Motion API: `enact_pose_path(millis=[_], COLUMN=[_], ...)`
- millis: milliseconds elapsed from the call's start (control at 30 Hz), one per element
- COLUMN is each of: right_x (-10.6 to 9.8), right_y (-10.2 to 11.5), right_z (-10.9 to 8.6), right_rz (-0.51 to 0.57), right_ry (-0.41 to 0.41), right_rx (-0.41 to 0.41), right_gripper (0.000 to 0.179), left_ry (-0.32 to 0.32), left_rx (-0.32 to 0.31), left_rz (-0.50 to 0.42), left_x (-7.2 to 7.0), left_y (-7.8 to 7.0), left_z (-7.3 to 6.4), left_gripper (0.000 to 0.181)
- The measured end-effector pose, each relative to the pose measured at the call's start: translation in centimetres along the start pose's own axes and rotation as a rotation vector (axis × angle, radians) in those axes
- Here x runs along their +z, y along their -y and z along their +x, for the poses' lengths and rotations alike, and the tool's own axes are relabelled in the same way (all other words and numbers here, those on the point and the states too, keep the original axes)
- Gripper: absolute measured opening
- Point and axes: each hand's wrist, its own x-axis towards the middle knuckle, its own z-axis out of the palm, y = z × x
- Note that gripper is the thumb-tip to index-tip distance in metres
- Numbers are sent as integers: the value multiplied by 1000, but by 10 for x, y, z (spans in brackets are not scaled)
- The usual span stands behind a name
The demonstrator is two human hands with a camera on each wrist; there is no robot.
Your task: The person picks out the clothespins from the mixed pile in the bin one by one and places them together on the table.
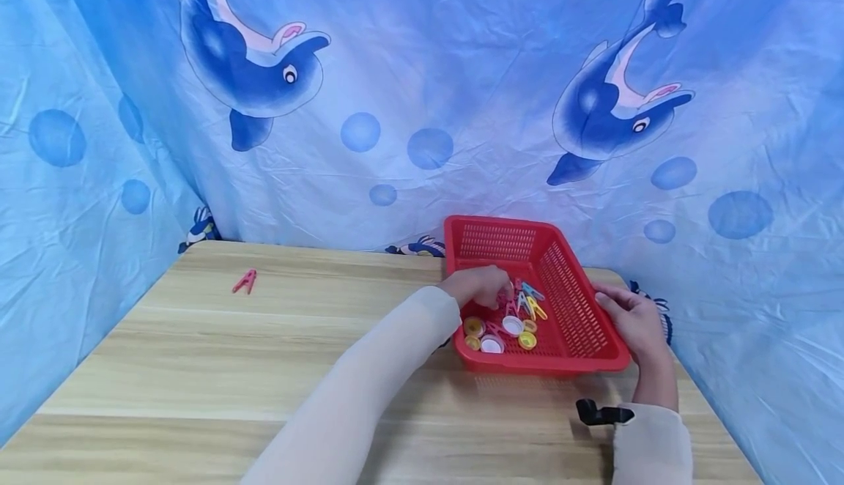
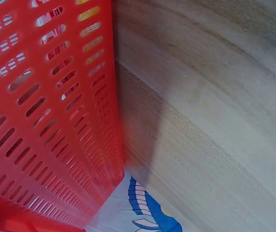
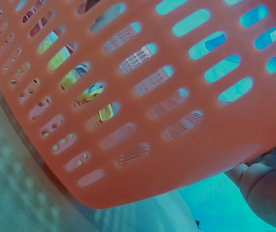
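Observation:
My left hand (image 1: 484,285) reaches over the left rim into a red plastic basket (image 1: 570,302), its fingers bent down among pink clothespins (image 1: 511,308). Its fingertips are partly hidden there, and I cannot tell whether they pinch one. Beside them lie a yellow clothespin (image 1: 537,308) and a blue clothespin (image 1: 532,291). White bottle caps (image 1: 491,343) and yellow caps (image 1: 527,340) are nearer the basket's front. With its thumb at the rim, my right hand (image 1: 634,320) grips the basket's right side; in the right wrist view part of that hand (image 3: 268,186) shows below the rim.
A single pink clothespin (image 1: 245,281) lies at the back left of the wooden table (image 1: 217,368). Behind the table hangs a blue curtain (image 1: 409,67) with dolphins, close to the basket's back. A black strap piece (image 1: 603,413) sticks out from the right sleeve.

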Motion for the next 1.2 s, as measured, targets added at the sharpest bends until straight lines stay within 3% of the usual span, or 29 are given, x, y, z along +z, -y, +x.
enact_pose_path(millis=[467,800,1200], right_x=[-1,-1,-1], right_y=[0,0,0], right_z=[0,0,0], right_rz=[10,22,32], right_ry=[15,21,20], right_rx=[-3,1,4], right_gripper=[60,61,61], left_ry=[-15,10,31], left_rx=[-29,-94,-50], left_rz=[10,-26,-37], left_x=[-2,-4,-4], left_y=[0,-4,-2], left_z=[-3,-9,-6], left_gripper=[44,40,32])
